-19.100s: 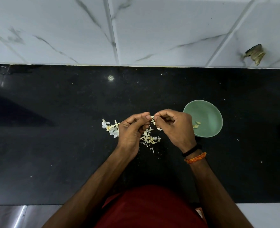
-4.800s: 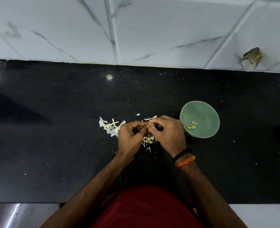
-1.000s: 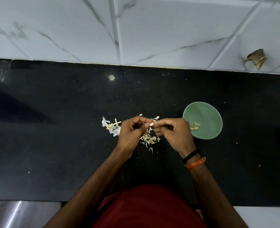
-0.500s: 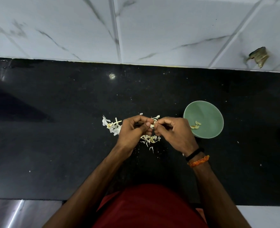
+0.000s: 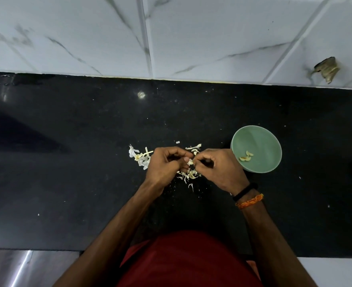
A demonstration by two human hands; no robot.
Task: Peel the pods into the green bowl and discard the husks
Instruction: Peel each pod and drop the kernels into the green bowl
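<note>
The left hand (image 5: 164, 166) and right hand (image 5: 219, 167) meet fingertip to fingertip above a black counter (image 5: 67, 162), both pinching one small pale pod (image 5: 190, 161). Loose husks (image 5: 188, 175) lie scattered beneath them. The green bowl (image 5: 262, 141), just right of the right hand, holds a few peeled pieces (image 5: 246, 156).

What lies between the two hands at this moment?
In the head view, a small pale pod, pinched by the left hand and right hand, above a husk pile.
</note>
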